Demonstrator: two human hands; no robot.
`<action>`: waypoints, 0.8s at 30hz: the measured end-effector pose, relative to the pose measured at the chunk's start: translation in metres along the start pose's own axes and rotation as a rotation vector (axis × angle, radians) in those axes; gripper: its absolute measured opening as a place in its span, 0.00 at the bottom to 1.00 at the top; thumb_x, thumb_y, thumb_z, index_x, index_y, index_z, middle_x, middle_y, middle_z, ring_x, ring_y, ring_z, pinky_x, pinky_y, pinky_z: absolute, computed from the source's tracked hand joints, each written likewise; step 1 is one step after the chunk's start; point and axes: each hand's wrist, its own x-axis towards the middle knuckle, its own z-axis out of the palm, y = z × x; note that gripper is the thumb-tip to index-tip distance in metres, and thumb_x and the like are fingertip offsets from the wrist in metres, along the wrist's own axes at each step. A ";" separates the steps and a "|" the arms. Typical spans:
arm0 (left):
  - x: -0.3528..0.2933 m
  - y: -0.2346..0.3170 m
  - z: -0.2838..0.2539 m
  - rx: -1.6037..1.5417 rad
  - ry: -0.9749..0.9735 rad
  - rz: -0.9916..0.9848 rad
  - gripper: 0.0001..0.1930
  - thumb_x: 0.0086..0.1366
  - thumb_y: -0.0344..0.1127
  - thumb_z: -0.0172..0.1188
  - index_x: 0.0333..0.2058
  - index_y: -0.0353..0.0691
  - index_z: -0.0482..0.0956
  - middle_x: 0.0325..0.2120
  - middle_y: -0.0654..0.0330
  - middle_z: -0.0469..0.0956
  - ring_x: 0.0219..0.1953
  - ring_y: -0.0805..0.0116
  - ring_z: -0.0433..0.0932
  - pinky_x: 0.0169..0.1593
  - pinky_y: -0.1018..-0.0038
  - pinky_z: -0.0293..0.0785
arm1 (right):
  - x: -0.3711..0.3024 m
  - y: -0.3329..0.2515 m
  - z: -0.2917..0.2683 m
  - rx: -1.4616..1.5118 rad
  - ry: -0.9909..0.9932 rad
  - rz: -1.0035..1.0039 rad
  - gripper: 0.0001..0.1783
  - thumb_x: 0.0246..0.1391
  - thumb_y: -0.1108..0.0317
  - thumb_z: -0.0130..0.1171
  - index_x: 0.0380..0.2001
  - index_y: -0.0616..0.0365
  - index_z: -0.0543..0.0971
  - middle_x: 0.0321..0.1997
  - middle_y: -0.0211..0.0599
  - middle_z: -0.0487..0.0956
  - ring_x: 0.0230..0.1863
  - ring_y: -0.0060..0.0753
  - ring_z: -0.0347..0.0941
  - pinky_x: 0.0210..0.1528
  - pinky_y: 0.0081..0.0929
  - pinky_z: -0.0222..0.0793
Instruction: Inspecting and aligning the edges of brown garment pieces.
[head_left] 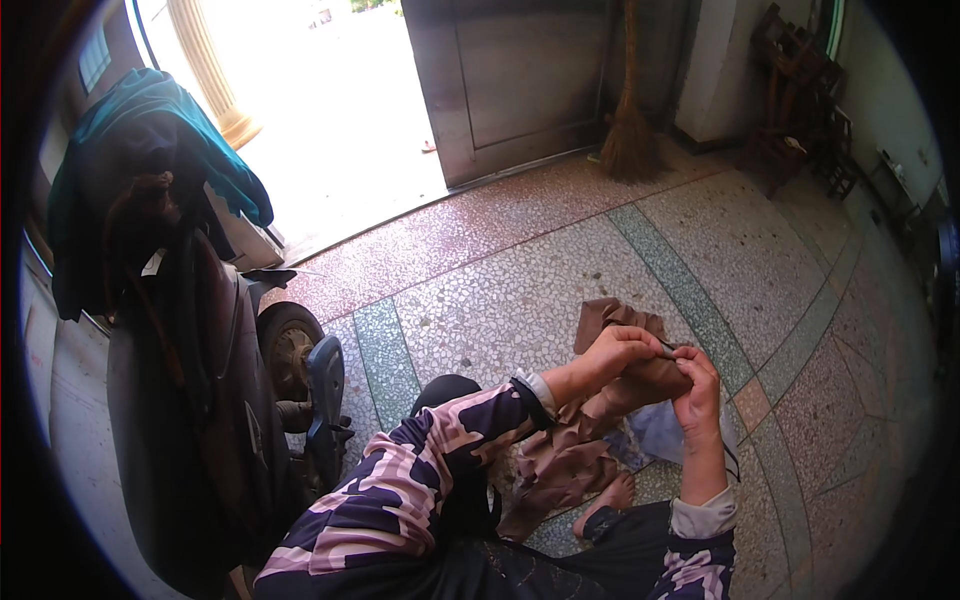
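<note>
Brown cloth [565,465] hangs in folds from my two hands down between my legs to the floor by my bare foot. My left hand [615,355] is closed in a pinch at the cloth's upper edge. Just to the right, my right hand [699,393] pinches the same edge, its fingertips almost meeting the left ones. A small dark strip [667,348] shows between the fingertips; whether it belongs to the cloth I cannot tell. Another fold of the cloth sticks out beyond my left hand. Under my right hand lies a pale bluish bag or cloth [655,432].
A parked scooter [215,370] with a teal cloth [130,110] over its front stands close on my left. Ahead are a bright doorway, a dark door [520,80] and a straw broom [630,140]. Stacked wooden stools [795,100] stand at the far right on the speckled tile floor.
</note>
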 end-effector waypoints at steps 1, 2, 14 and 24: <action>0.001 -0.001 -0.001 -0.001 -0.001 -0.001 0.07 0.57 0.27 0.52 0.33 0.36 0.78 0.30 0.66 0.76 0.34 0.81 0.71 0.39 0.84 0.67 | 0.002 0.002 -0.003 -0.021 -0.001 -0.014 0.09 0.48 0.76 0.51 0.34 0.62 0.75 0.32 0.32 0.74 0.35 0.21 0.70 0.41 0.17 0.66; 0.002 -0.002 -0.001 0.086 -0.004 0.037 0.07 0.58 0.27 0.53 0.34 0.36 0.78 0.30 0.66 0.76 0.35 0.80 0.71 0.41 0.83 0.67 | 0.001 0.003 -0.003 -0.021 0.000 -0.014 0.09 0.48 0.76 0.51 0.34 0.62 0.75 0.32 0.32 0.74 0.35 0.21 0.70 0.41 0.17 0.66; -0.001 -0.006 0.003 0.377 0.068 0.205 0.10 0.59 0.27 0.54 0.40 0.34 0.73 0.32 0.64 0.75 0.35 0.78 0.72 0.39 0.80 0.70 | 0.001 0.004 0.002 -0.283 0.030 -0.116 0.07 0.49 0.80 0.52 0.33 0.64 0.76 0.33 0.30 0.75 0.33 0.16 0.68 0.39 0.14 0.63; -0.001 -0.001 0.001 0.419 0.087 0.095 0.06 0.57 0.26 0.54 0.34 0.38 0.76 0.25 0.69 0.73 0.27 0.82 0.69 0.29 0.84 0.65 | 0.001 -0.001 0.003 -0.222 0.014 -0.094 0.08 0.47 0.80 0.50 0.32 0.61 0.75 0.32 0.30 0.75 0.32 0.18 0.69 0.38 0.14 0.64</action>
